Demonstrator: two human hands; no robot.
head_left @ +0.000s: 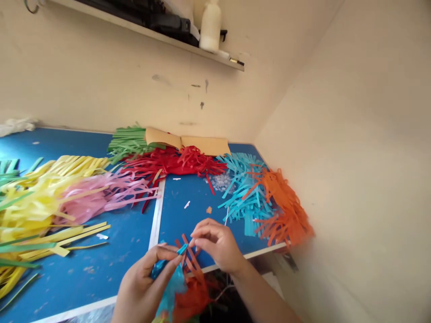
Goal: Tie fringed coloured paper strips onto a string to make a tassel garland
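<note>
"Turquoise, folded small: where is that strip (182, 249)?"

"Between the thumb and forefinger of the left hand (144, 279), clamped there, above the near part of the blue table (134, 240)."

"And the right hand (218, 244)?"

"Just beside the strip's tip, thumb and forefinger drawn close together. Whether they pinch anything, I cannot tell; it is too small to make out."

"What is hidden or cut off?"

"Blue fringe (174, 287) hangs below, partly behind the left hand, with orange fringe (194, 295) next to it. Both are blurred, and their lower ends are hard to follow. The yellow fringe (37, 208) runs out past the left edge. Farther back, tan card (205, 146) in 2 panels covers part of the green fringe (126, 141), and red fringe (175, 162) lies in front."

"Any containers?"

"I see 1 white bottle (210, 28) on the shelf (134, 25), its top cut off. Its contents don't show. The dark things (171, 24) beside it are hard to identify."
</note>
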